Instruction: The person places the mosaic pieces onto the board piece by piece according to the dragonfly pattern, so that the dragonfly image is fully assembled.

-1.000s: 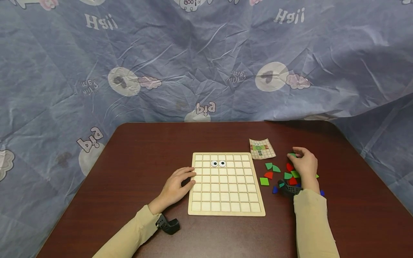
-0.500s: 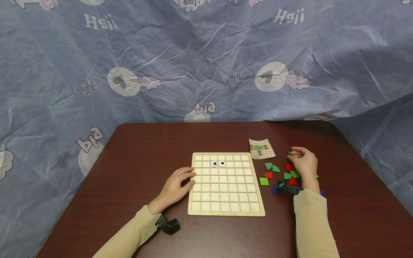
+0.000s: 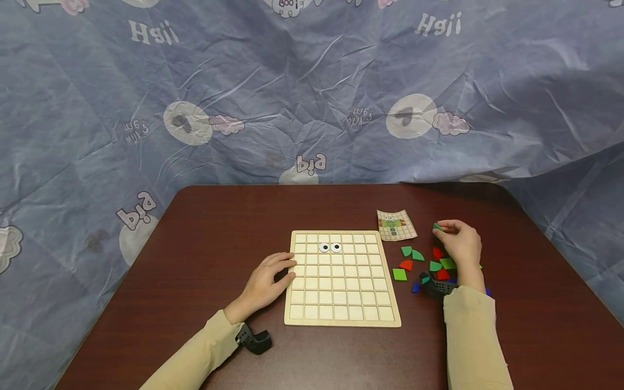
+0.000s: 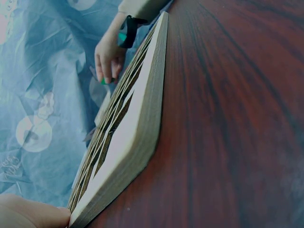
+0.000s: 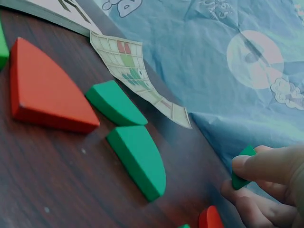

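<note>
A pale wooden grid board [image 3: 341, 283] lies flat on the table, with two white googly-eye pieces [image 3: 330, 247] set side by side in its upper rows. My left hand [image 3: 265, 281] rests at the board's left edge, fingers extended and fingertips touching the rim. My right hand [image 3: 460, 245] pinches a small green piece [image 5: 243, 168] between thumb and fingers, just above the table. Below that hand lie loose pieces: a red quarter-circle [image 5: 50, 90], two green quarter-circles [image 5: 139, 159] and a light green square [image 3: 400, 274]. The hand and wrist hide some of the pile.
A paper pattern card [image 3: 397, 225] with a coloured figure on a grid lies beyond the board's upper right corner. Blue pieces [image 3: 415, 287] lie near the right wrist. A patterned blue cloth [image 3: 312, 108] hangs behind the dark wooden table [image 3: 234, 216].
The right hand has lifted the green piece a little off the table and tilted it between its fingers. The left hand and the board have stayed in place.
</note>
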### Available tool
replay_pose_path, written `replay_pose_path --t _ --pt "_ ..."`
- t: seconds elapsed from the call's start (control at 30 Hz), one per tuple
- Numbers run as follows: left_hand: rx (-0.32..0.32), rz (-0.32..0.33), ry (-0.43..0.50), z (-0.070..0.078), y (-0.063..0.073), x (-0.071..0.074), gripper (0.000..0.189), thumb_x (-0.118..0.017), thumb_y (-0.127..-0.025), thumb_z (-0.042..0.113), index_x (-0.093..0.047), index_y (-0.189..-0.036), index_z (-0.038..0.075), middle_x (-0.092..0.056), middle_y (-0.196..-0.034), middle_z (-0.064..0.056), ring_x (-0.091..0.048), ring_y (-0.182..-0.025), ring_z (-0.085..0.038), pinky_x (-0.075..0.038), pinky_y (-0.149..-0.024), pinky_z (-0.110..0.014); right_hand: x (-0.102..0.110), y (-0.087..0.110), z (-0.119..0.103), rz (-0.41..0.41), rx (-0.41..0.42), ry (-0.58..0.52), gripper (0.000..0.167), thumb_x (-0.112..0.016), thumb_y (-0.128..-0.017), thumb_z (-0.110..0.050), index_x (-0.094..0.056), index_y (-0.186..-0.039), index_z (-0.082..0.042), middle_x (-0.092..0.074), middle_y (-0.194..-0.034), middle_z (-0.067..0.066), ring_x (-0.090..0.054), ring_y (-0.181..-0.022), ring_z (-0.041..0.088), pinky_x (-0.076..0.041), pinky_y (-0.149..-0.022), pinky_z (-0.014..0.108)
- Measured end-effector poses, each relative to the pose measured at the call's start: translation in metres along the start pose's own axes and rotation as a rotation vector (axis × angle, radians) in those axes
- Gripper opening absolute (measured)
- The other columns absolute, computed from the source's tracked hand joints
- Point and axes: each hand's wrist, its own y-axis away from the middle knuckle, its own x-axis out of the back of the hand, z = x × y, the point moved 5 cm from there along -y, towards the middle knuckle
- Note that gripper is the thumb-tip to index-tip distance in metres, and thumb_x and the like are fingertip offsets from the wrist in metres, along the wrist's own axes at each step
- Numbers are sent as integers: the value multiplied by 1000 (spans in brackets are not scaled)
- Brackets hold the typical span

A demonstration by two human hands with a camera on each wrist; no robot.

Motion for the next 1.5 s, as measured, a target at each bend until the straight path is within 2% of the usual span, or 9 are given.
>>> replay_pose_path --t 0.23,0.33,0.47,0.63,0.73,0.9,1.13,1.37,1.5 --pt "-5 3 1 0 0 -1 31 -60 -93 22 -65 -119 5 -54 -132 -9 -43 -127 -26 -38 -101 -48 -2 -1 -14 -33 44 -47 43 -61 -91 -34 -62 -124 -6 -61 -101 10 -54 -74 4 -45 -60 26" --pt "-5 4 2 0 -1 -1 31 -60 -93 22 -65 -119 5 -54 -132 -9 -43 -127 -26 -38 -101 -48 -6 -5 -15 -35 85 -95 43 -62 -90 -38 -64 -122 -10 -60 -93 4 -55 -70 4 -45 -51 26" --pt "-3 4 5 0 0 0 31 -61 -93 21 -65 -119 5 -54 -132 -9 -43 -127 -25 -38 -101 -48 -11 -9 -18 -42 146 -132 45 -62 -86 -50 -66 -117 -17 -59 -92 -3 -54 -80 10 -43 -47 28" --pt "-5 2 7 1 0 0 31 -60 -93 21 -65 -119 4 -54 -132 -9 -43 -127 -26 -38 -101 -48 -9 -1 -43 -110 172 -201 50 -62 -86 -49 -64 -120 -12 -60 -103 2 -54 -99 23 -46 -66 37" --pt "-4 0 8 1 0 0 31 -60 -93 21 -65 -119 4 -54 -132 -9 -43 -127 -26 -38 -101 -47 -6 6 -61 -145 188 -216 50 -62 -89 -44 -62 -120 -6 -61 -106 8 -53 -103 28 -45 -77 38" --pt "-5 -1 4 2 0 0 31 -60 -93 21 -65 -119 5 -54 -132 -8 -44 -126 -25 -38 -101 -47 -5 13 -83 -175 203 -200 45 -63 -89 -43 -64 -114 -6 -63 -104 12 -55 -97 22 -44 -77 37" --pt "-3 -1 1 2 0 0 31 -59 -93 21 -65 -119 5 -54 -132 -8 -43 -127 -24 -38 -101 -47 -17 20 -105 -254 234 -199 37 -65 -88 -38 -65 -109 -7 -67 -99 13 -59 -81 9 -47 -71 35" --pt "0 -6 5 1 0 0 31 -60 -93 20 -64 -120 5 -53 -133 -8 -43 -127 -25 -38 -101 -47 -32 32 -129 -348 268 -246 35 -71 -84 -37 -68 -104 -8 -68 -98 10 -65 -86 19 -50 -73 42" --pt "0 -5 3 2 0 0 31 -60 -93 20 -64 -120 5 -53 -133 -9 -43 -127 -25 -37 -101 -47 -39 41 -141 -391 309 -234 31 -70 -84 -37 -70 -102 -11 -68 -96 7 -64 -85 21 -51 -72 39"
